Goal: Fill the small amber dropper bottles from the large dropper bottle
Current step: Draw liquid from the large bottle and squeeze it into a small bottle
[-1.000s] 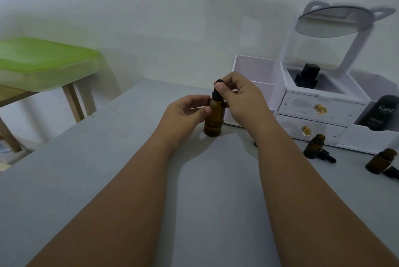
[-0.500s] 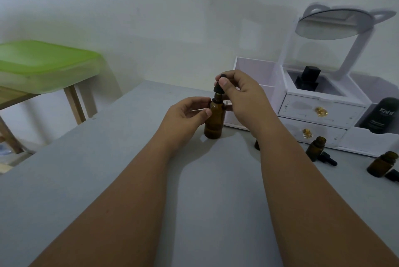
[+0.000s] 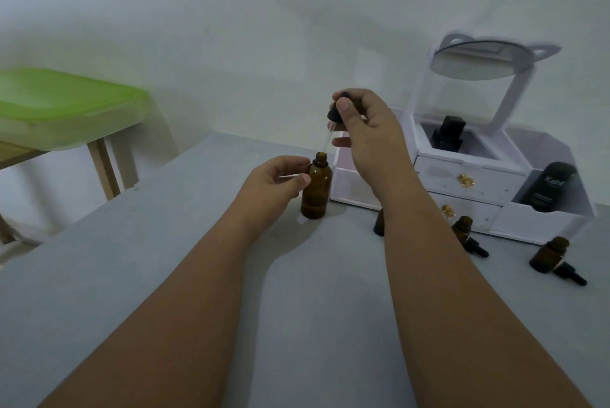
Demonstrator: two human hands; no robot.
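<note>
The large amber dropper bottle [image 3: 316,191] stands upright and uncapped on the grey table [image 3: 132,275]. My left hand [image 3: 274,183] grips its side. My right hand [image 3: 363,124] holds the black dropper cap [image 3: 334,114] above the bottle; its glass pipette [image 3: 325,140] points down, the tip just over the mouth. To the right stand small amber bottles: one [image 3: 462,228] and another [image 3: 548,254], both uncapped, each with a black dropper [image 3: 475,247] [image 3: 569,276] lying beside it. A third dark bottle [image 3: 379,224] is partly hidden behind my right forearm.
A white cosmetics organiser [image 3: 468,176] with drawers and a round mirror [image 3: 478,61] stands at the back right, holding a black bottle [image 3: 548,188] and a black square-capped bottle [image 3: 447,133]. A green-lidded plastic box [image 3: 59,107] rests on a wooden table at the left.
My right hand has lifted the dropper cap off the large bottle and raised it until the pipette is almost out. My left hand has kept hold of the bottle.
</note>
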